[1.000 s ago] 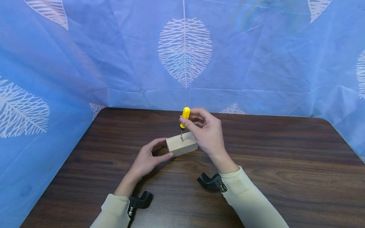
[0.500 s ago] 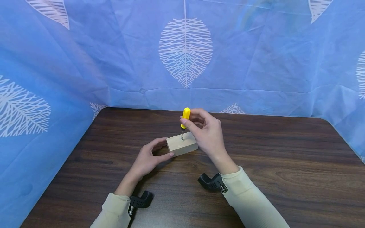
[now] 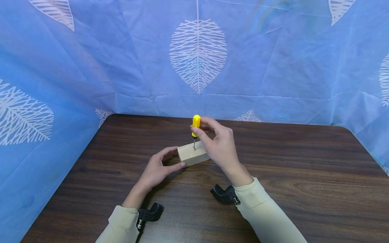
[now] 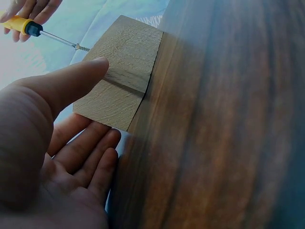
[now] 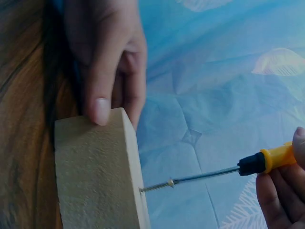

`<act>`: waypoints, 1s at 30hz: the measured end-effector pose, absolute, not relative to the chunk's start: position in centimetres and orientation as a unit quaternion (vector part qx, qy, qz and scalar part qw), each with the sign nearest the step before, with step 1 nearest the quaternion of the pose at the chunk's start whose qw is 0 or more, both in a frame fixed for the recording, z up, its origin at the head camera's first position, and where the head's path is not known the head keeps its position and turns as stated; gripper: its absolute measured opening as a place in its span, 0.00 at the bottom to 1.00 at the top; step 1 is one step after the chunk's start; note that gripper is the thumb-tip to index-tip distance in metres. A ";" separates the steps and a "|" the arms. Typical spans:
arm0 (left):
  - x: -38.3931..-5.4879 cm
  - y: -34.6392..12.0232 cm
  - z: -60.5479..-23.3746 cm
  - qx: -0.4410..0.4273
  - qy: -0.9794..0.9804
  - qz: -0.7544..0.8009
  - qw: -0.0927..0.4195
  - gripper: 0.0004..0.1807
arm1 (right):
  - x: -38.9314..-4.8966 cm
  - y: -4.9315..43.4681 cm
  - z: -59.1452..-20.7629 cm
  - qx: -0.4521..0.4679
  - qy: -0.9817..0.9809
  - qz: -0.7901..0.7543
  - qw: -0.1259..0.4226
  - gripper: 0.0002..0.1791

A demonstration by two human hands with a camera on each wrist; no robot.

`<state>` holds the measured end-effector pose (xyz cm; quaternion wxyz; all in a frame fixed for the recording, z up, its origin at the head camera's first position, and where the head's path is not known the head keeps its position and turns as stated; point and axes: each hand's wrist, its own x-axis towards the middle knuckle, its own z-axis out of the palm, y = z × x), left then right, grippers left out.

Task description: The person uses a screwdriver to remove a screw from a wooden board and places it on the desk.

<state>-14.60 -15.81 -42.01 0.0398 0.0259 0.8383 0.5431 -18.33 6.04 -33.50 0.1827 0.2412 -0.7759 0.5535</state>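
A pale wooden block (image 3: pixel 189 156) lies on the dark table, with a screw (image 5: pixel 157 186) standing up out of its top face. My left hand (image 3: pixel 158 170) grips the block's left end, thumb on the near side and fingers round the far side. In my right hand (image 3: pixel 222 143) a yellow screwdriver (image 3: pixel 196 122) is pinched by the handle between thumb and fingers. Its shaft points down, and the tip meets the screw head in the right wrist view. The left wrist view shows the screw (image 4: pixel 82 47) partly out of the block, threads visible.
The dark wood-grain table (image 3: pixel 291 175) runs out on both sides of the hands. Behind and to the left hangs a blue cloth (image 3: pixel 136 60) with white leaf prints. Black wrist mounts (image 3: pixel 151 213) sit under both sleeves.
The right hand and the screwdriver's handle have shifted slightly left, so the screwdriver stands more upright. The left hand and the block stay in place.
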 end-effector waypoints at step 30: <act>-14.6 -15.7 -42.0 0.021 0.840 0.540 0.042 0.32 | -19.0 6.4 -32.6 0.291 -0.817 0.493 0.070 0.09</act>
